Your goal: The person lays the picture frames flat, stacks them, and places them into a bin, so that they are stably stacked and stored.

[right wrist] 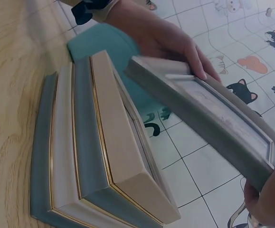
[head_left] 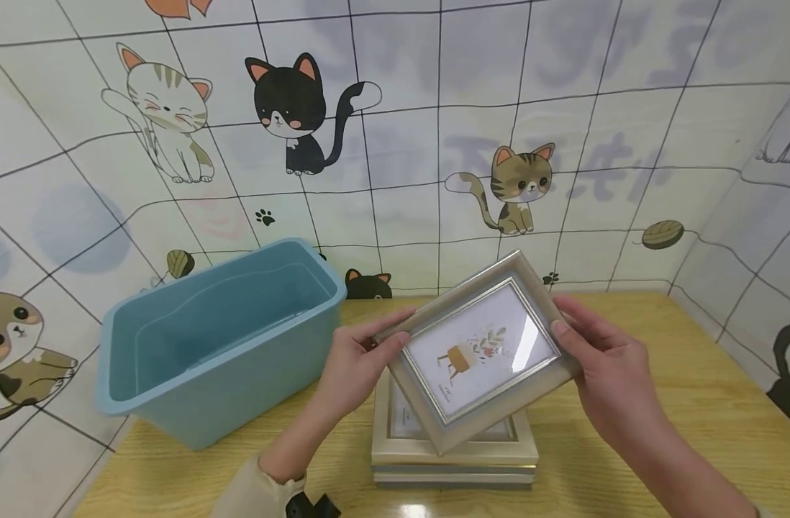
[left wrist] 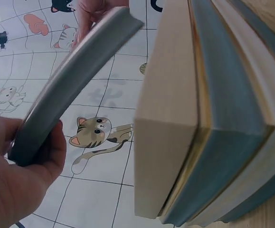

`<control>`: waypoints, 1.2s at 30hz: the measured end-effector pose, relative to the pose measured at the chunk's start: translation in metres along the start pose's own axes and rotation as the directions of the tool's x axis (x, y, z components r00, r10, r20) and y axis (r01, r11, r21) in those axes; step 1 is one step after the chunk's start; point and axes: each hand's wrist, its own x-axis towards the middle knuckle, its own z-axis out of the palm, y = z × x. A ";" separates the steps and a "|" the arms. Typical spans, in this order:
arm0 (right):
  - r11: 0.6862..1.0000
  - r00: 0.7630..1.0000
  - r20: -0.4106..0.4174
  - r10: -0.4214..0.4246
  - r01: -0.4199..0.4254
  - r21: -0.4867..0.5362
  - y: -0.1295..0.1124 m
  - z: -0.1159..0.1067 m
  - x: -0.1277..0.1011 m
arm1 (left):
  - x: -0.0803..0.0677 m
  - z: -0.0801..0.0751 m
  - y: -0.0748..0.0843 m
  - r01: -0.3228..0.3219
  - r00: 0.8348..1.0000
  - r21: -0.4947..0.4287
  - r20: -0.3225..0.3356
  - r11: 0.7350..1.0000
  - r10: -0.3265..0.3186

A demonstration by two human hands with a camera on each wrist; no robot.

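A silver-beige picture frame [head_left: 427, 403] with a small plant print behind its glass is held tilted above a stack. My left hand [head_left: 352, 363] pinches its left corner, thumb on the front. At the opposite end my right hand [head_left: 609, 367] grips the edge, thumb also on the front. Beneath lies a stack of picture frames [head_left: 456, 460]; its top one is beige, partly hidden by the held frame. In the left wrist view the stacked frames [left wrist: 227, 95] alternate beige and grey-blue. The right wrist view shows the held frame [right wrist: 194, 126] apart from the stack.
A light blue plastic bin [head_left: 239, 392] stands on the wooden table [head_left: 680, 403] to the left of the stack. No contents show in its visible interior. Behind rises a white gridded wall covering [head_left: 401, 158] with cartoon cats.
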 end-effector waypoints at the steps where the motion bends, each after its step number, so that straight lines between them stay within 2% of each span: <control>1: 1.000 1.000 0.002 0.006 -0.006 0.002 0.001 0.000 0.000 | 0.003 -0.001 0.000 0.012 1.000 0.023 -0.026 1.000 -0.012; 5: 0.997 0.999 0.033 0.032 -0.030 -0.067 0.003 -0.002 0.000 | 0.016 -0.005 -0.001 0.045 0.995 0.045 -0.090 0.998 -0.041; 8: 0.980 0.996 0.062 0.066 -0.053 -0.192 0.004 -0.004 -0.001 | 0.023 -0.009 -0.005 0.060 0.991 0.052 -0.120 0.997 -0.053; 10: 0.950 0.992 0.081 0.092 -0.063 -0.306 0.006 -0.006 -0.002 | 0.026 -0.011 -0.008 0.082 0.988 0.055 -0.138 0.995 -0.074; 13: 0.878 0.991 0.092 0.101 -0.045 -0.476 0.011 -0.005 -0.005 | 0.030 -0.013 -0.014 0.125 0.977 0.063 -0.181 0.990 -0.111; 16: 0.818 0.992 0.095 0.087 -0.016 -0.576 0.017 -0.003 -0.009 | 0.033 -0.013 -0.021 0.178 0.960 0.091 -0.234 0.980 -0.153; 19: 0.799 0.992 0.084 0.089 -0.021 -0.601 0.022 -0.001 -0.012 | 0.035 -0.012 -0.028 0.222 0.948 0.132 -0.259 0.966 -0.183; 22: 0.810 0.987 0.086 0.139 -0.063 -0.583 0.027 -0.003 -0.015 | 0.035 -0.010 -0.035 0.246 0.946 0.152 -0.251 0.957 -0.204; 26: 0.816 0.974 0.095 0.206 -0.118 -0.566 0.030 -0.010 -0.019 | 0.031 -0.007 -0.046 0.290 0.938 0.131 -0.235 0.948 -0.254; 28: 0.809 0.972 0.093 0.218 -0.126 -0.575 0.032 -0.012 -0.022 | 0.028 -0.005 -0.051 0.310 0.933 0.113 -0.227 0.944 -0.279; 31: 0.802 0.968 0.100 0.230 -0.130 -0.583 0.034 -0.014 -0.025 | 0.025 -0.004 -0.058 0.308 0.933 0.086 -0.221 0.947 -0.284; 36: 0.768 0.972 0.089 0.219 -0.115 -0.631 0.039 -0.016 -0.031 | 0.023 -0.001 -0.063 0.302 0.936 0.084 -0.218 0.950 -0.278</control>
